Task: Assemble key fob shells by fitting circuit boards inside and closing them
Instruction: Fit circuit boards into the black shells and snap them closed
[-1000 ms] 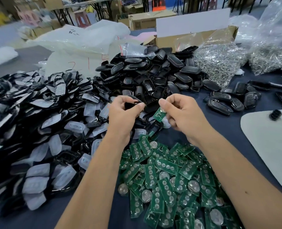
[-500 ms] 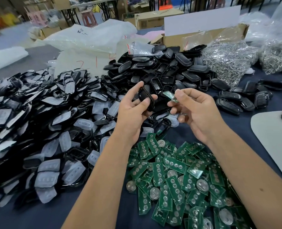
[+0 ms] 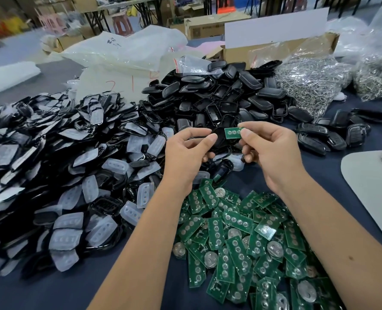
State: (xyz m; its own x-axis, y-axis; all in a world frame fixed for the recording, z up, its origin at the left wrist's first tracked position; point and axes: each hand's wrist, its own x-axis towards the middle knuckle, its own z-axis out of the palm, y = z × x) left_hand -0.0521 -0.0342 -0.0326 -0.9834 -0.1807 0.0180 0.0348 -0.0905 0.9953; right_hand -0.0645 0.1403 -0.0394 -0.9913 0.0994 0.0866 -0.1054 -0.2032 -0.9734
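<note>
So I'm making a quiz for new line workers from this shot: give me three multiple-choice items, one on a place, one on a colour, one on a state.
1. Where does the heap of loose circuit boards lie?
A. nearest the person, under the forearms
B. inside the cardboard box
C. on the pale mat

2. What colour is the circuit board held up in the right hand?
A. blue
B. green
C. red

3. What is the left hand doing?
A. lying flat on the table
B. hanging empty
C. gripping a black shell

Answers: 1 A, the green heap lies on the dark cloth below both arms. 2 B, the pinched board is green with round pads. 3 C, thumb and fingers curl round the dark shell beside the board.
</note>
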